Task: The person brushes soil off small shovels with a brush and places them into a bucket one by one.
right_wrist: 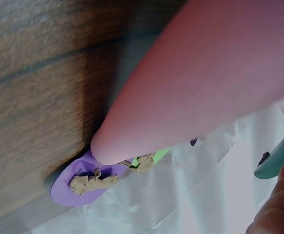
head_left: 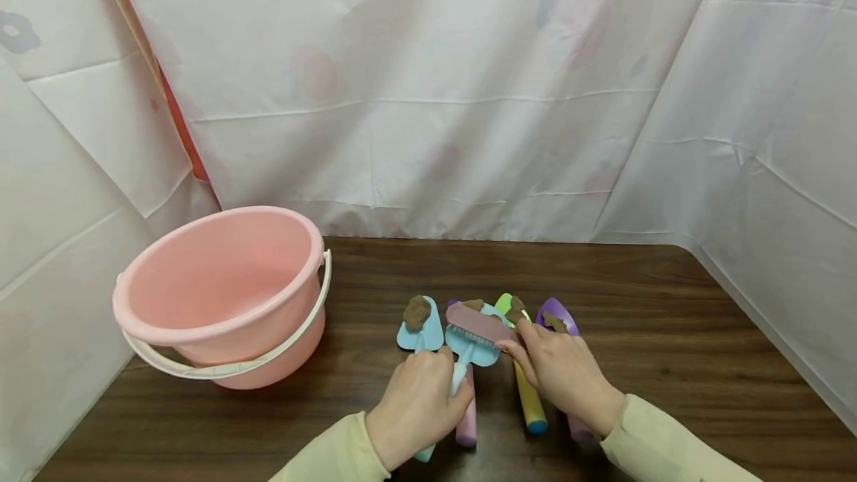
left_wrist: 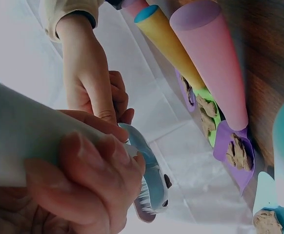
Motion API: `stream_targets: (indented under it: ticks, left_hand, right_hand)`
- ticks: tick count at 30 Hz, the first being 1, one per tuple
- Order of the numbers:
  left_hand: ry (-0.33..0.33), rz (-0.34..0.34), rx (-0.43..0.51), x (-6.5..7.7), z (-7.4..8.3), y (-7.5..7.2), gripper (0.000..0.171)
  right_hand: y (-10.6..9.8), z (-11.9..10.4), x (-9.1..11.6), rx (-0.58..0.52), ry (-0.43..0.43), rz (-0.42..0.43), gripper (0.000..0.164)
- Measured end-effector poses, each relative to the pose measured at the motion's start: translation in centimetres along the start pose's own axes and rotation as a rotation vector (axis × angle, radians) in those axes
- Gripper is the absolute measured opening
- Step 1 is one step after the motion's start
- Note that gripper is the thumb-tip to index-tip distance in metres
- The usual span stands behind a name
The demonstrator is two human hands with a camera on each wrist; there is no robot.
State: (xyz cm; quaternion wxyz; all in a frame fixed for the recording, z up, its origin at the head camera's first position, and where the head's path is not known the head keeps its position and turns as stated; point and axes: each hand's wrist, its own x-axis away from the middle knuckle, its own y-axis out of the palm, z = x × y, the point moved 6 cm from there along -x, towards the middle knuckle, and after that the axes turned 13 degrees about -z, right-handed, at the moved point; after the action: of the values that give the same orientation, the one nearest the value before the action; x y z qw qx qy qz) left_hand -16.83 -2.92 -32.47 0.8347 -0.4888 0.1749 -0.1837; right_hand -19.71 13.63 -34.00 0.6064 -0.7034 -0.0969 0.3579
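My left hand point(head_left: 418, 400) grips the pale handle of a light blue toy shovel point(head_left: 483, 355), lifted above the other shovels. My right hand point(head_left: 565, 370) pinches a pink brush point(head_left: 478, 324), its white bristles against the shovel's blade. Small dark bits cling to that blade in the left wrist view. Beneath and around lie several toy shovels with brown clay-like lumps: another light blue shovel point(head_left: 435, 335), a green shovel with a yellow handle point(head_left: 527, 396), a purple shovel point(head_left: 562, 311) and a purple shovel with a pink handle point(left_wrist: 213, 58). In the right wrist view a pink handle point(right_wrist: 205, 83) fills much of the picture.
A pink bucket point(head_left: 221, 326) with a white handle stands left on the dark wooden table point(head_left: 375, 274). Pale patterned sheeting point(head_left: 435, 95) hangs behind and along both sides.
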Motion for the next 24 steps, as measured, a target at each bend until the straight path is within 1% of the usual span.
stream_targets:
  ticks: [6, 9, 12, 16, 18, 21, 24]
  left_hand:
    - [0.001, -0.004, -0.008, 0.0, 0.0, -0.1, 0.018]
    - [0.002, -0.007, -0.008, 0.1, 0.0, 0.0, 0.021]
    - [-0.006, -0.009, -0.012, 0.3, -0.1, 0.0, 0.022]
    - [-0.023, -0.006, -0.021, 0.7, -0.3, -0.1, 0.018]
    - [-0.028, -0.002, -0.028, 0.8, -0.3, -0.1, 0.017]
    - [-0.029, -0.002, -0.032, 0.8, -0.3, -0.2, 0.016]
    - [-0.024, -0.004, -0.030, 0.8, -0.3, -0.1, 0.017]
  right_hand:
    - [0.1, 0.4, -0.1, 0.001, 0.019, 0.007, 0.030]
    - [0.0, 0.7, -0.1, 0.013, 0.022, 0.014, 0.030]
    - [-0.1, 1.6, -0.1, 0.026, 0.060, 0.009, 0.031]
    - [-0.1, 3.0, 0.2, 0.021, 0.150, -0.035, 0.031]
    - [-0.1, 3.4, 0.4, 0.010, 0.177, -0.059, 0.031]
    - [0.0, 3.5, 0.5, -0.006, 0.193, -0.072, 0.031]
    - [-0.2, 3.1, 0.5, -0.018, 0.182, -0.046, 0.030]
